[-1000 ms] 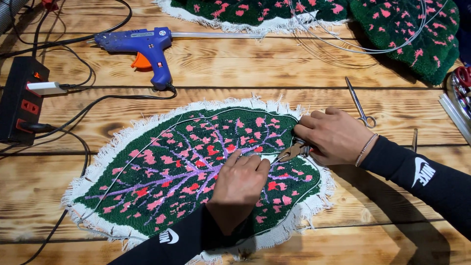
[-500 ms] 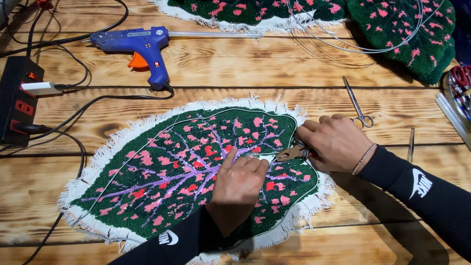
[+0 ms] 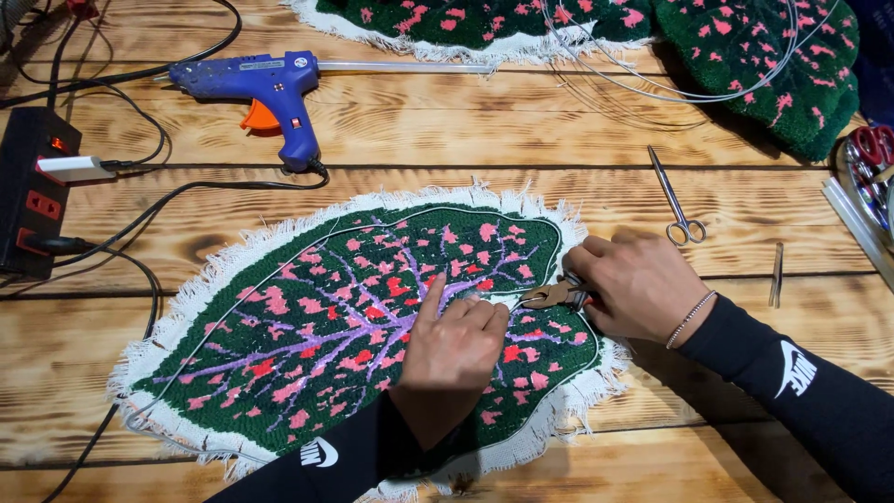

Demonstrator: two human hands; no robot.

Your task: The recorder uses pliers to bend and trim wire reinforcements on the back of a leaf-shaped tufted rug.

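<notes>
A leaf-shaped tufted piece (image 3: 307, 326), green with pink spots, purple veins and a white frayed fringe, lies flat on the wooden table (image 3: 521, 130). A thin metal wire (image 3: 279, 265) runs along its upper edge. My left hand (image 3: 452, 340) rests on the middle of the leaf, forefinger stretched out and pressing down near the central vein. My right hand (image 3: 633, 284) sits at the leaf's right tip and grips small pliers (image 3: 549, 295), whose jaws point left toward my left fingers.
A blue glue gun (image 3: 270, 88) with a glue stick lies at the back left, its cord leading to a black power strip (image 3: 33, 191). Thin forceps (image 3: 675, 196) lie right of the leaf. More green tufted leaves (image 3: 773, 56) and wire loops fill the back right.
My left forefinger has stretched out onto the leaf. The right hand with the pliers has stayed at the leaf's right tip.
</notes>
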